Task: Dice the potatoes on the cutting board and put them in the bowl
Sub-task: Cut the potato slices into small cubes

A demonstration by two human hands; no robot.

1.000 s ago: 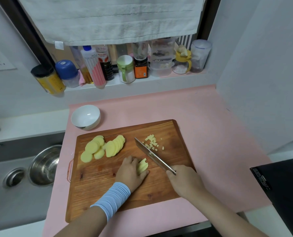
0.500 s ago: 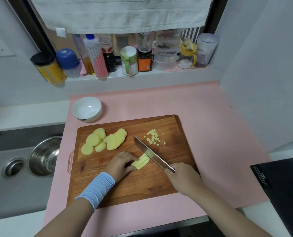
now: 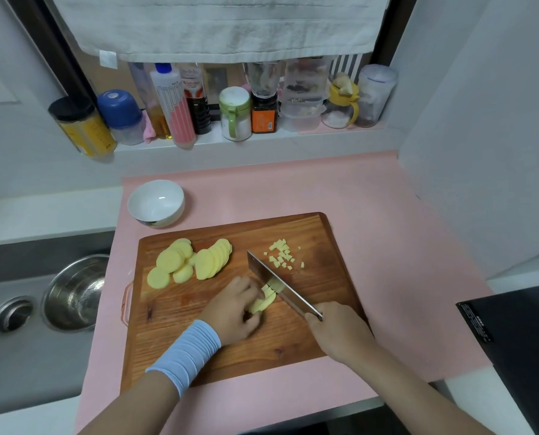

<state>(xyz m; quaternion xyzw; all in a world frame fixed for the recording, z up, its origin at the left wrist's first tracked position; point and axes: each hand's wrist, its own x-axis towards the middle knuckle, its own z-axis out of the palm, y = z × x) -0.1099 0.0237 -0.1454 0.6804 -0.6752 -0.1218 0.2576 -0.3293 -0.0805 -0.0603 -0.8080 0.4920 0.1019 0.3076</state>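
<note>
A steel basin sits in the sink at the left. On the pink mat a white bowl stands just beyond the far-left corner of the wooden cutting board. Round potato slices lie overlapped on the board's far-left part. Right of them and nearer, the left hand, with a blue wristband behind it, curls its fingers down onto a small stack of potato strips. The strips poke out to the right past the fingertips, which press on their left end. The knife stands edge-down in the strips' right end, just beside those fingertips. Right of the blade and farther, a loose scatter of diced potato lies on the board. The right hand is wrapped around the knife's handle at the board's near right. A black appliance sits at the right edge.
</note>
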